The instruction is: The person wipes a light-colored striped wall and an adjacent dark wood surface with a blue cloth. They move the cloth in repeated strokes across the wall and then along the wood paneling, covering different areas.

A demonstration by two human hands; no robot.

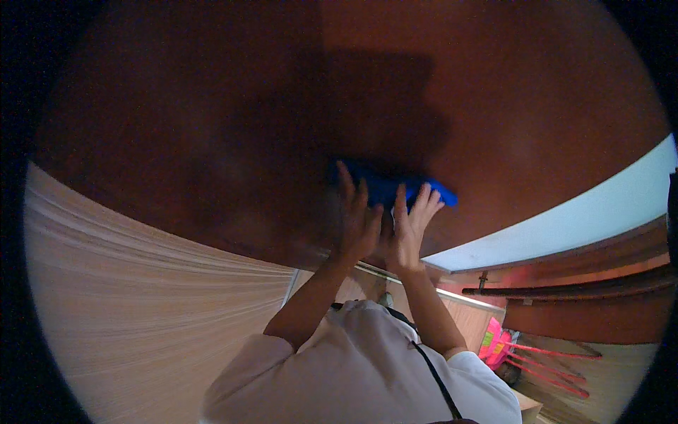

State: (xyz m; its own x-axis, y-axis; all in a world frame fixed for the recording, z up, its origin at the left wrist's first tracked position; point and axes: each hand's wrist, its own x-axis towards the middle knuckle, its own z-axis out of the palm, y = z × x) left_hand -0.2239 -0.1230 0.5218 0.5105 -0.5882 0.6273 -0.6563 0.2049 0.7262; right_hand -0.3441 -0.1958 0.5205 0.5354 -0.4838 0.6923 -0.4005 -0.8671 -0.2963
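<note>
A blue cloth [381, 189] lies bunched against a large, dark reddish-brown wooden panel [508, 106]. My left hand [359, 225] is at the cloth's left part, its fingers stretched and apart, pointing away from me. Beside it, my right hand [412, 225] rests its spread fingertips on the brighter right end of the cloth. The hands are close together but separate. Both forearms reach forward from white sleeves. A dark shadow falls over the panel beyond the cloth.
A pale wood-grain surface [141, 297] spreads along the left. On the right are a light blue-white strip [565, 215] and a dark rail [565, 290]. Lower right, a bright pink object [492, 339] stands by several thin red rods [554, 351].
</note>
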